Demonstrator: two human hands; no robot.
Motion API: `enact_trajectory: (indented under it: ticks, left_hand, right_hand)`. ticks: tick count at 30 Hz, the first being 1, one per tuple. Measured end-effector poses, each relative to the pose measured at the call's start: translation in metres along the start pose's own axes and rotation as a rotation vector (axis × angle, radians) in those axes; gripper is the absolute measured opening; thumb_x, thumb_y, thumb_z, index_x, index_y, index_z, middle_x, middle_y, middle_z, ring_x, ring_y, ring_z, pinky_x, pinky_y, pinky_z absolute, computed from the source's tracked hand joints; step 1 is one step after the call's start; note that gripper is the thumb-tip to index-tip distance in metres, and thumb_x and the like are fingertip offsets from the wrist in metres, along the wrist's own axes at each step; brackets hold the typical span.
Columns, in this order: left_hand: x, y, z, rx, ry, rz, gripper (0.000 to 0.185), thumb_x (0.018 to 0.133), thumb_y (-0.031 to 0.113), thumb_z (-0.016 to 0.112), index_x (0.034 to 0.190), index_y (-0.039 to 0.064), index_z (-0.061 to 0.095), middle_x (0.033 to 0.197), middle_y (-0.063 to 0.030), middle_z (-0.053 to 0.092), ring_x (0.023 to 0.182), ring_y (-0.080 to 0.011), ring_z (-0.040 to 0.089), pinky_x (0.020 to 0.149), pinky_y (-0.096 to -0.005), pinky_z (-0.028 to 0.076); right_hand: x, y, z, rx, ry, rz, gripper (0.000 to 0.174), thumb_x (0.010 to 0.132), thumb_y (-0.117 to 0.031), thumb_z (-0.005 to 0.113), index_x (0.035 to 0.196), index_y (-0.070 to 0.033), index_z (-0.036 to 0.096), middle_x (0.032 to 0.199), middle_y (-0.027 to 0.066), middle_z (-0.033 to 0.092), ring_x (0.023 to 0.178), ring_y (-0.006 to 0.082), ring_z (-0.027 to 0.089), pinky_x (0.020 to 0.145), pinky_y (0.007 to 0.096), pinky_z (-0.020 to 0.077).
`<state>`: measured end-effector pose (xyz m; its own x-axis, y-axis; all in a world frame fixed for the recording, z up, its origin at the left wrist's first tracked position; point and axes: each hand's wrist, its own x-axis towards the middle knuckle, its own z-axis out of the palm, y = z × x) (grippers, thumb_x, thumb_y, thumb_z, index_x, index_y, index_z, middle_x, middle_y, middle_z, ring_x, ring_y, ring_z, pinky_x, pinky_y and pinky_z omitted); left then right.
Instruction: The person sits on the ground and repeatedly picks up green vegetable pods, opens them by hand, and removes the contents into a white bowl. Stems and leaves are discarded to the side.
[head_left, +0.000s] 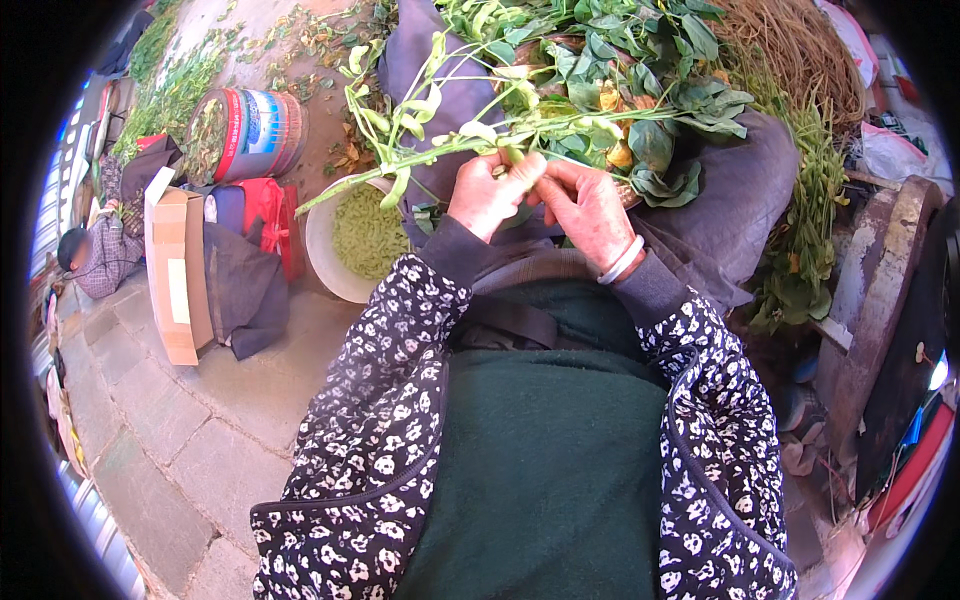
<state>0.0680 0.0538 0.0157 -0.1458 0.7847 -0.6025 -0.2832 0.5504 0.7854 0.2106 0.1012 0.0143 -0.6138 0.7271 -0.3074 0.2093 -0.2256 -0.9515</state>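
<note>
My left hand (491, 193) grips a green soybean stalk (431, 154), its thumb and fingers closed around a part bearing pods. The stalk slants across my lap, with plump green pods (480, 133) along it and leaves at its right end. My right hand (589, 214), a white bangle (622, 260) at its wrist, meets the left one just below the stalk. Its thumb and forefinger are pinched together; what lies between them is hidden. Left of my hands stands a white bucket (319, 232) holding many small green beans (367, 232).
Leafy bean plants (600, 82) are heaped over my knees. Bare brown stems (795, 52) lie beyond at right, near a worn wooden piece (870, 300). At left are a cardboard box (176, 277), a printed drum (251, 135) and a red bag (262, 210). Another person (109, 255) sits farther left.
</note>
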Motion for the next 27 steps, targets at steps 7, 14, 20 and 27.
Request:
enact_trajectory:
  ticks: [7, 14, 20, 27]
  left_hand:
    - [0.001, 0.001, -0.019, -0.074, -0.194, 0.062, 0.019, 0.089, 0.021, 0.056, 0.093, 0.003, 0.06, 0.073, 0.0002, 0.055, 0.056, -0.0025, 0.045, 0.047, -0.0128, 0.029]
    - [0.006, -0.009, -0.011, -0.41, -0.079, -0.005, 0.027, 0.094, 0.018, 0.049, 0.107, -0.005, 0.056, 0.079, -0.0017, 0.052, 0.061, -0.0044, 0.044, 0.047, -0.0145, 0.03]
    - [0.001, -0.01, -0.025, -0.586, -0.256, -0.115, 0.029, 0.093, 0.01, 0.045, 0.114, -0.009, 0.052, 0.08, -0.0017, 0.052, 0.055, -0.0042, 0.04, 0.041, -0.0139, 0.027]
    - [0.006, -0.02, -0.024, -0.589, -0.349, -0.05, 0.023, 0.091, 0.011, 0.048, 0.106, -0.004, 0.058, 0.075, -0.004, 0.056, 0.058, -0.0095, 0.048, 0.041, -0.0192, 0.032]
  right_hand:
    - [-0.001, -0.005, -0.012, 0.427, -0.061, 0.309, 0.016, 0.09, -0.013, 0.054, 0.098, -0.003, 0.064, 0.074, -0.001, 0.062, 0.051, 0.0022, 0.046, 0.043, 0.0165, 0.0348]
    - [0.002, 0.004, -0.007, 0.308, 0.068, 0.241, 0.016, 0.088, -0.013, 0.056, 0.099, -0.003, 0.063, 0.071, -0.003, 0.059, 0.051, 0.0008, 0.043, 0.042, 0.0157, 0.032]
    - [0.014, 0.019, 0.007, 0.161, 0.062, 0.208, 0.02, 0.085, -0.013, 0.062, 0.104, -0.006, 0.062, 0.068, -0.0057, 0.054, 0.051, 0.0012, 0.041, 0.041, 0.0175, 0.0283]
    - [0.014, 0.012, 0.008, 0.184, 0.156, 0.155, 0.007, 0.085, -0.012, 0.063, 0.09, -0.007, 0.062, 0.061, -0.0067, 0.048, 0.045, 0.0002, 0.035, 0.038, 0.0167, 0.023]
